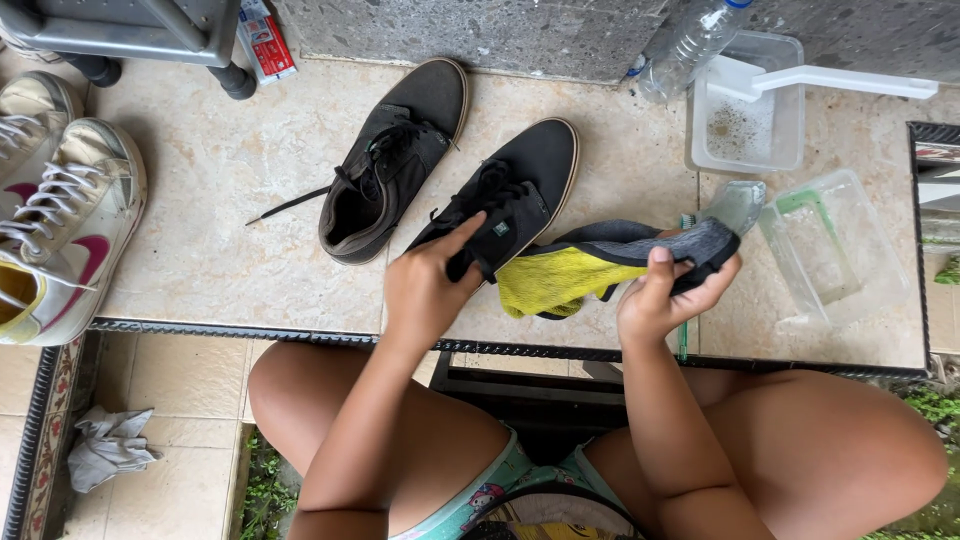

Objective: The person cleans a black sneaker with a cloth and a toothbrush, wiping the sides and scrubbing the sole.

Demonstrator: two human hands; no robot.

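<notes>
My left hand [425,290] grips the heel of the nearer black shoe [505,200] on the tiled floor [220,190]. My right hand [665,295] clamps a grey-and-yellow cloth [600,265] just beside that shoe. Hands apart. The second black shoe [395,160] lies to the left, a clear tub [745,105] and plastic bottle [690,45] behind.

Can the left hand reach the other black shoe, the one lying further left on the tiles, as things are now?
Probably yes: the left hand grips one black shoe, and the other black shoe lies right beside it, nothing between.
</notes>
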